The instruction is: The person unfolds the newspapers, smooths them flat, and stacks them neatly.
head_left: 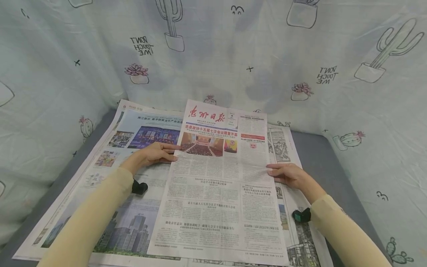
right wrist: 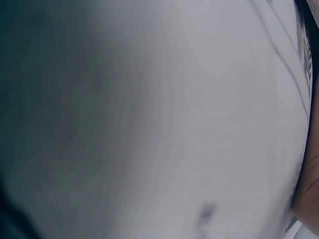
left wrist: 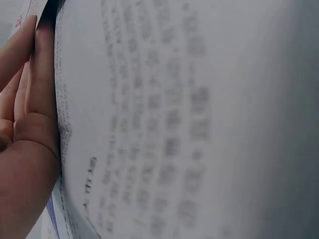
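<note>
A folded newspaper [head_left: 207, 178] with a red masthead lies over larger spread newspaper pages [head_left: 96, 207]. My left hand [head_left: 151, 154] reaches in from the left, its fairly straight fingertips right at the folded newspaper's left edge. The left wrist view shows the left fingers [left wrist: 42, 74] stretched out close against printed paper. Across from it, my right hand [head_left: 291, 174] has extended fingertips on the right edge, around mid-height. Only a strip of the right hand [right wrist: 309, 179] shows at the side of the right wrist view; blurred pale paper fills the rest.
The pages rest on a dark grey surface [head_left: 320, 155] that shows along both sides. Pale cloth [head_left: 213, 48] printed with cacti hangs behind and at the sides. A small black device [head_left: 139, 187] sits at the left wrist and another black device [head_left: 301, 215] at the right.
</note>
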`<act>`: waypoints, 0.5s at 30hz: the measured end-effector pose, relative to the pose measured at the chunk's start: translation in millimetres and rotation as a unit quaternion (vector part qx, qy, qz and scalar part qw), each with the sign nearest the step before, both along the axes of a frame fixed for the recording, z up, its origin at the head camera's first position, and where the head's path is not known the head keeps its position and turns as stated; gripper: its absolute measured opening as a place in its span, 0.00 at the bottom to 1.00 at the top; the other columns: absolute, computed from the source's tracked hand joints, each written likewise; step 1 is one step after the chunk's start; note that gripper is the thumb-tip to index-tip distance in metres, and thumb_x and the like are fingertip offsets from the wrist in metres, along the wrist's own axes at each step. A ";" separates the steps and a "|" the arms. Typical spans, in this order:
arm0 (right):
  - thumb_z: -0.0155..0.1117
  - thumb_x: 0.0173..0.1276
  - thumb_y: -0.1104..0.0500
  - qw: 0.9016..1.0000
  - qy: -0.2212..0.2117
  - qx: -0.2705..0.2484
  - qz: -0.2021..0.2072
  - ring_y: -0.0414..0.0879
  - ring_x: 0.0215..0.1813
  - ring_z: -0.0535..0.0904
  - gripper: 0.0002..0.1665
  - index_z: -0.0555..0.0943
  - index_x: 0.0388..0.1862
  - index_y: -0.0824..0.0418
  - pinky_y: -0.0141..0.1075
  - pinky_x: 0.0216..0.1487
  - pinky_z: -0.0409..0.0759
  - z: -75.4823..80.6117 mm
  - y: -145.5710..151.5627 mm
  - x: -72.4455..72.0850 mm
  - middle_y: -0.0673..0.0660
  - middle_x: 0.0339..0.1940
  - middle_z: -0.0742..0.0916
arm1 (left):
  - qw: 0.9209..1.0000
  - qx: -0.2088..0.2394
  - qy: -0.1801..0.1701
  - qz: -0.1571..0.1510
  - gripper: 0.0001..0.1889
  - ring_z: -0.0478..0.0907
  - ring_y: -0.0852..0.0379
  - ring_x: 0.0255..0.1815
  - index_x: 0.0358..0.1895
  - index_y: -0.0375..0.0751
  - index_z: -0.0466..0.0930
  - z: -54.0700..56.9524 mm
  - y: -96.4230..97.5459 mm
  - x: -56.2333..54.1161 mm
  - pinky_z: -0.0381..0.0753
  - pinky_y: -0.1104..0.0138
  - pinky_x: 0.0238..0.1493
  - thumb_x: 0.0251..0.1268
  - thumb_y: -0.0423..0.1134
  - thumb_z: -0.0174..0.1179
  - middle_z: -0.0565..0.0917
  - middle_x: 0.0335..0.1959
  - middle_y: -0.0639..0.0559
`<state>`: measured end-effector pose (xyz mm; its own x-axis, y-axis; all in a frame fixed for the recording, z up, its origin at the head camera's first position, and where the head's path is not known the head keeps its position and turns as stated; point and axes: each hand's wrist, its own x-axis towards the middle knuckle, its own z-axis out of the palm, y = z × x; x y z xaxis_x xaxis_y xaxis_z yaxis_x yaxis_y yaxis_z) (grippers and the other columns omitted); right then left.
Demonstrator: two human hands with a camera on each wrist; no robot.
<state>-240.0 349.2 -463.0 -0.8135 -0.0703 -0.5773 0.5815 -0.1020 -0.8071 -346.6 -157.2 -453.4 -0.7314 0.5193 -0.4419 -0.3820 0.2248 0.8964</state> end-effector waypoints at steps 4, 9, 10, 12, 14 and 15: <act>0.70 0.61 0.72 1.000 0.001 0.003 0.001 0.54 0.44 0.86 0.27 0.78 0.61 0.70 0.39 0.43 0.83 1.7 -0.5 0.7 0.62 0.44 0.87 | 1.000 0.000 -0.001 -0.004 0.37 0.76 0.47 0.60 0.72 0.37 0.65 2.9 -1.0 1.2 0.77 0.57 0.56 0.59 0.26 0.68 0.61 0.73 0.36; 0.70 0.61 0.71 1.000 0.009 0.005 0.002 0.53 0.45 0.86 0.28 0.78 0.62 0.69 0.39 0.44 0.83 4.2 -1.2 2.6 0.61 0.45 0.87 | 1.000 -0.002 0.016 0.002 0.35 0.77 0.47 0.59 0.71 0.36 0.67 4.8 0.6 0.9 0.77 0.58 0.55 0.59 0.27 0.69 0.63 0.72 0.36; 0.69 0.62 0.71 1.000 0.016 0.003 0.004 0.53 0.45 0.86 0.30 0.76 0.64 0.69 0.39 0.45 0.83 5.0 -1.1 4.1 0.60 0.46 0.87 | 1.000 -0.007 0.025 0.004 0.35 0.76 0.46 0.59 0.71 0.35 0.67 5.9 1.9 1.8 0.77 0.57 0.56 0.60 0.27 0.68 0.63 0.72 0.35; 0.67 0.66 0.70 0.999 0.030 -0.005 0.017 0.52 0.48 0.85 0.34 0.68 0.70 0.69 0.40 0.48 0.82 6.9 0.0 9.2 0.60 0.49 0.86 | 0.997 -0.039 0.061 0.011 0.33 0.74 0.43 0.61 0.70 0.34 0.68 10.4 7.5 6.4 0.76 0.56 0.57 0.60 0.29 0.69 0.64 0.71 0.35; 0.62 0.71 0.67 0.998 0.042 -0.018 0.043 0.53 0.51 0.83 0.38 0.59 0.75 0.70 0.43 0.52 0.80 9.7 2.4 17.5 0.60 0.53 0.84 | 0.986 -0.111 0.124 0.018 0.32 0.70 0.39 0.64 0.68 0.32 0.69 20.1 17.3 17.5 0.73 0.52 0.60 0.60 0.31 0.69 0.66 0.69 0.33; 0.59 0.74 0.66 0.997 0.047 -0.025 0.061 0.54 0.53 0.82 0.38 0.54 0.77 0.70 0.44 0.54 0.79 11.4 4.0 22.9 0.60 0.55 0.82 | 0.973 -0.158 0.168 0.019 0.33 0.67 0.36 0.65 0.68 0.31 0.69 25.6 24.5 24.9 0.71 0.49 0.61 0.59 0.32 0.70 0.67 0.68 0.31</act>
